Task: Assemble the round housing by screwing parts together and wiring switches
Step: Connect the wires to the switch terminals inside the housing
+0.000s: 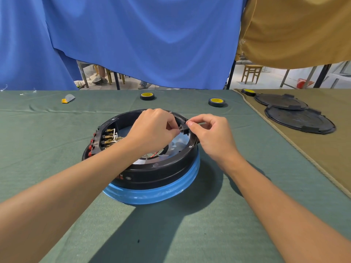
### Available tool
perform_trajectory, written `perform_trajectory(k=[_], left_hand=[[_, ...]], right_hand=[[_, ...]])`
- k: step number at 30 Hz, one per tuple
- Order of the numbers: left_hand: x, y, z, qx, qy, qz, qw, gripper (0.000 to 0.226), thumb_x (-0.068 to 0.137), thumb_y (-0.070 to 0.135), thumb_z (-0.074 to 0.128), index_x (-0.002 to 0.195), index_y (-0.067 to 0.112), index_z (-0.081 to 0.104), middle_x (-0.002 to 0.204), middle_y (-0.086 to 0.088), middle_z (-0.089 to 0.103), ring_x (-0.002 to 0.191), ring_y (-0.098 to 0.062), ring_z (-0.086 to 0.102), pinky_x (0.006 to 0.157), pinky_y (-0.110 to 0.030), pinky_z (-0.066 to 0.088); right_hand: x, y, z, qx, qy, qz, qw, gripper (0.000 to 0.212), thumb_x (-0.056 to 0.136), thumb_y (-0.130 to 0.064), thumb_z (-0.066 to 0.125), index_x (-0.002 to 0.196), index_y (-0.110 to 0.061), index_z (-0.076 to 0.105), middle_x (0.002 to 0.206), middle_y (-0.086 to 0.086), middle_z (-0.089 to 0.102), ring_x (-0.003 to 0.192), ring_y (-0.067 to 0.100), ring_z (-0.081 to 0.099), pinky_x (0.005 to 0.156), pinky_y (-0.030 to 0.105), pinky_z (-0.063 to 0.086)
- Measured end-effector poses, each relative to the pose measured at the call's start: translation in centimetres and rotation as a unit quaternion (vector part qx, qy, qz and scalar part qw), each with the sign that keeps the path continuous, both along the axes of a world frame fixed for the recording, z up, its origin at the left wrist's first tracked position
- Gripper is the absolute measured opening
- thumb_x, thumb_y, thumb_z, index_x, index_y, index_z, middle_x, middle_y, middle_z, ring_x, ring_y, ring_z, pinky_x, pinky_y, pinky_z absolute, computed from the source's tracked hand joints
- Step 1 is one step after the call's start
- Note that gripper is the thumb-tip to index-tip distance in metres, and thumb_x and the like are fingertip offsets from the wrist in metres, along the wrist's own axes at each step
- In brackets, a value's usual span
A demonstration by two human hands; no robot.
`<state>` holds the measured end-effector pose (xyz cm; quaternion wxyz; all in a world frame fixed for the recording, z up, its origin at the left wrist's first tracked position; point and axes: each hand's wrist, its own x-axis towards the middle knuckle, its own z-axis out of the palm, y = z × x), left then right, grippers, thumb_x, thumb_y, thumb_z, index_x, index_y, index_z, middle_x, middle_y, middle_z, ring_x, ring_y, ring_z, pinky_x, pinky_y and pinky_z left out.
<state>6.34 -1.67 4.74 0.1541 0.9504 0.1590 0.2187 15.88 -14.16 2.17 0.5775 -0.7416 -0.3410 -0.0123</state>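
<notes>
At the far rim of the round black plastic housing (155, 168), left hand (153, 128) and right hand (210, 133) both pinch a small black switch (183, 129), probably steadying it for seating.

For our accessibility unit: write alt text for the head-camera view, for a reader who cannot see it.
The left hand and right hand pinch a small black part at the rim of a round black housing on a green tablecloth. Tape rolls lie beyond; two black lids lie to the right.
</notes>
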Motion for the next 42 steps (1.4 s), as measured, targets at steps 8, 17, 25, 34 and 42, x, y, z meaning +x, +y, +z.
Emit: perform_trajectory(k=[8,17,25,34,42], left_hand=[[-0.1,0.1,0.1,0.051,-0.006,-0.02,0.998,0.016,0.091,0.026,0.069,0.099,0.016,0.079,0.095,-0.001,0.075,0.083,-0.017,0.065,0.08,-0.03,0.052],[-0.2,-0.4,0.2,0.066,-0.016,-0.017,0.998,0.014,0.092,0.02,0.068,0.099,0.015,0.079,0.096,-0.002,0.074,0.084,-0.016,0.063,0.074,-0.022,0.038],[0.4,-0.7,0.0,-0.004,-0.008,0.012,1.0,0.007,0.089,0.013,0.071,0.088,0.01,0.077,0.078,0.002,0.066,0.071,-0.014,0.057,0.069,-0.026,0.044],[0.8,-0.5,0.3,-0.108,0.005,0.012,0.994,0.013,0.088,0.01,0.072,0.076,0.015,0.071,0.071,0.008,0.062,0.067,-0.006,0.058,0.057,-0.012,0.044],[0.9,-0.7,0.0,-0.026,-0.01,0.005,1.0,0.006,0.09,0.012,0.07,0.09,0.01,0.076,0.079,0.002,0.064,0.075,-0.015,0.062,0.071,-0.027,0.05]], right_hand=[[-0.4,0.6,-0.7,-0.041,-0.048,-0.066,0.996,0.015,0.09,-0.017,0.06,0.098,-0.014,0.072,0.103,0.004,0.067,0.092,0.017,0.061,0.084,0.029,0.048],[-0.9,0.9,-1.3,-0.081,-0.011,-0.066,0.994,0.02,0.097,-0.022,0.047,0.086,-0.019,0.064,0.094,0.003,0.066,0.095,0.02,0.055,0.076,0.032,0.042],[-1.5,1.2,-1.4,-0.07,0.029,-0.052,0.996,0.023,0.1,-0.021,0.04,0.083,-0.017,0.055,0.09,0.0,0.053,0.09,0.018,0.05,0.077,0.034,0.039],[-1.7,1.5,-1.0,-0.085,0.04,-0.054,0.994,0.029,0.101,-0.021,0.036,0.073,-0.025,0.043,0.084,-0.004,0.047,0.091,0.02,0.049,0.091,0.049,0.042],[-1.4,1.6,-1.0,-0.093,0.046,-0.044,0.994,0.021,0.102,-0.022,0.036,0.087,-0.019,0.051,0.095,0.002,0.054,0.094,0.019,0.052,0.095,0.049,0.043]])
